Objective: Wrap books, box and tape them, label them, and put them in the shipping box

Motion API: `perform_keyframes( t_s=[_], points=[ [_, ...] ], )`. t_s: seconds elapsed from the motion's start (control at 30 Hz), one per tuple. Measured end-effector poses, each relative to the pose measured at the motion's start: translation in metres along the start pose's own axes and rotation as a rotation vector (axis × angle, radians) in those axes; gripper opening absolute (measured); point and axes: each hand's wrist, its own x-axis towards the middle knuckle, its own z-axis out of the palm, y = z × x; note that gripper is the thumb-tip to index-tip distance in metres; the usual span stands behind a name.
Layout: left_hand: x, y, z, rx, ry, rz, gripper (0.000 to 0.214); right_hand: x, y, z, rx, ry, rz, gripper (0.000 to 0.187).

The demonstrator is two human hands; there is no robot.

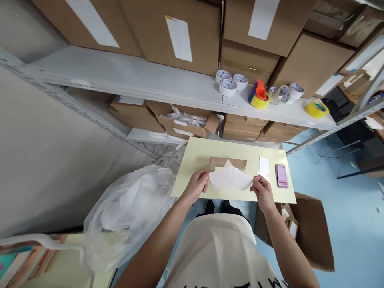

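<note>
A creased white sheet of paper (pixel 230 177) is stretched between my two hands, over the pale yellow table (pixel 192 152). My left hand (pixel 198 183) pinches its left corner, and my right hand (pixel 261 191) grips the right corner. Behind the sheet lies a small brown cardboard box (pixel 220 161) with clear tape on it, partly covered by the paper. To the right of the box are a white slip (pixel 264 165) and a phone (pixel 281 176) with a purplish screen, both flat on the table.
A grey shelf (pixel 126 76) ahead bears large cartons (pixel 186 36), several tape rolls (pixel 228 87) and an orange tape dispenser (pixel 260 92). An open carton (pixel 312 232) stands on the floor at right. A translucent plastic bag (pixel 132 200) bulges at left.
</note>
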Motion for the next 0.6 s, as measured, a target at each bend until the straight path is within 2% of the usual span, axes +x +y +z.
perform_keyframes(
  t_s=[0.23,0.3,0.4,0.47,0.6],
  points=[
    [-0.006,0.016,-0.02,0.012,0.359,-0.015,0.029,0.038,0.01,-0.003,-0.013,-0.141,0.023,0.031],
    [-0.007,0.019,-0.028,0.016,0.48,0.013,0.029,0.045,0.012,-0.004,-0.001,-0.119,0.007,0.031],
    [-0.008,0.025,-0.045,0.043,0.619,0.061,0.029,0.052,0.011,-0.005,0.037,0.013,-0.044,0.031],
    [-0.008,0.03,-0.06,0.09,0.637,0.067,0.029,0.053,0.009,-0.004,0.056,0.098,-0.078,0.032],
    [0.004,0.045,-0.096,0.243,0.521,0.051,0.026,0.05,0.01,0.008,0.063,0.151,-0.124,0.034]
  ],
)
